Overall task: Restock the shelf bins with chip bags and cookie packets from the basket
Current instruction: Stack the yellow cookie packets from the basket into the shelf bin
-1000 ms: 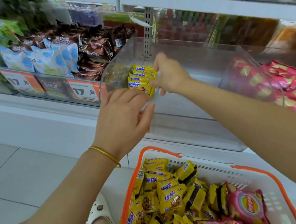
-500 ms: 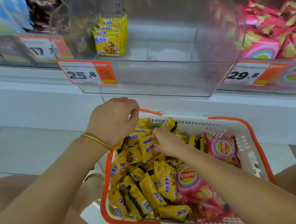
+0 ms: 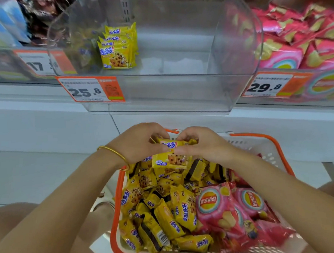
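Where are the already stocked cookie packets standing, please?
In the head view, the stocked cookie packets stand in the left part of the clear bin, above the 25.8 price tag.

Basket [image 3: 116, 217]: near corner ran off the bottom edge, far rim hidden behind left hand [image 3: 136, 145], right hand [image 3: 204, 146] and the cookie packets [image 3: 170, 161] they gripped. Left price tag [image 3: 38, 65] was blurred, partly behind the clear bin [image 3: 170, 91]. Pink chip bags [image 3: 294, 40] at right were blurred and cropped.
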`<control>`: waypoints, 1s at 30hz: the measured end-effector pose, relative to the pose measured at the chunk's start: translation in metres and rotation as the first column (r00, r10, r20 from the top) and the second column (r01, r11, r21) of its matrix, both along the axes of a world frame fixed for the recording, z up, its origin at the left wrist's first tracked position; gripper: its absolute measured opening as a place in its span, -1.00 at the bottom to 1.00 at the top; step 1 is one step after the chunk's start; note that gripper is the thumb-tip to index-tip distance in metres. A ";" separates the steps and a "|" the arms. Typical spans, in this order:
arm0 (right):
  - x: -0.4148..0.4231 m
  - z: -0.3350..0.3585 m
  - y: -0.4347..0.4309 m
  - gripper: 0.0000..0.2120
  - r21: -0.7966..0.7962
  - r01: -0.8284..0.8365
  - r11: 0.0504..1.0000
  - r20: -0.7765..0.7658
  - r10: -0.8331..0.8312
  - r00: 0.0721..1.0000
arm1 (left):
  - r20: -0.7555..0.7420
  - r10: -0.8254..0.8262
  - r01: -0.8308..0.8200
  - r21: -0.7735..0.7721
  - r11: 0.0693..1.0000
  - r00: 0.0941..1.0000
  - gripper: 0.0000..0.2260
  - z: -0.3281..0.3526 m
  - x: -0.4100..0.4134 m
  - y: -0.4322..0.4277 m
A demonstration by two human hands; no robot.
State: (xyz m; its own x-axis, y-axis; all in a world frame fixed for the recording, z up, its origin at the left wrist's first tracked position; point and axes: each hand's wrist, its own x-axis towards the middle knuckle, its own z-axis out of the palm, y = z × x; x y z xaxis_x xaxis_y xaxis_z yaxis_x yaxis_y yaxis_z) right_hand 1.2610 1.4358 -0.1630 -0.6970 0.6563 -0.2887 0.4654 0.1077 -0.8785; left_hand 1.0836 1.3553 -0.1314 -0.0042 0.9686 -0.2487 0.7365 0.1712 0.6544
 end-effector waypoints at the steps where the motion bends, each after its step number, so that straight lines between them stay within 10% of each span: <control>1: 0.003 0.012 -0.001 -0.77 -0.070 0.012 0.997 -0.034 -0.015 0.999 | 0.095 0.029 -0.031 0.017 0.999 0.995 -0.85 0.006 0.000 0.000; 7: 0.009 0.106 -0.002 -0.69 -0.092 -0.065 0.994 -0.185 0.047 0.982 | 0.453 0.081 -0.184 0.188 0.965 0.888 -0.86 0.070 -0.005 -0.007; 10: -0.008 0.157 0.019 -0.70 0.010 -0.033 0.999 -0.270 0.034 0.962 | 0.594 0.169 -0.478 0.412 0.776 0.787 -0.96 0.098 -0.019 -0.002; 13: -0.050 0.178 0.057 -0.75 0.170 0.073 0.983 -0.232 -0.032 0.972 | 0.308 0.352 -0.465 0.665 0.585 0.884 -0.83 0.097 -0.041 0.012; 18: -0.150 0.129 0.103 -0.71 0.384 0.018 0.923 0.074 -0.050 0.996 | -0.429 0.472 -0.123 0.626 0.770 0.770 -0.59 0.059 -0.060 0.017; 22: -0.201 0.098 0.116 -0.63 0.598 -0.126 0.791 0.287 -0.064 0.956 | -0.433 0.487 -0.092 0.669 0.738 0.758 -0.71 0.057 -0.058 0.018; 30: -0.229 0.082 0.115 -0.31 0.602 -0.043 0.797 0.211 -0.107 0.972 | -0.419 0.478 -0.073 0.689 0.721 0.772 -0.61 0.055 -0.060 0.019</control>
State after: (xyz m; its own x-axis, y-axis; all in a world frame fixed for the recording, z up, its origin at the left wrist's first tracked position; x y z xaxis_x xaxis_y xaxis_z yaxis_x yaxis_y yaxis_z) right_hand 1.0315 1.5510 -0.0811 -0.6381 0.7695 0.0262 0.6518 0.5581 -0.5135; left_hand 1.0240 1.3743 -0.0767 -0.2307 0.8214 0.5216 0.9693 0.1474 0.1967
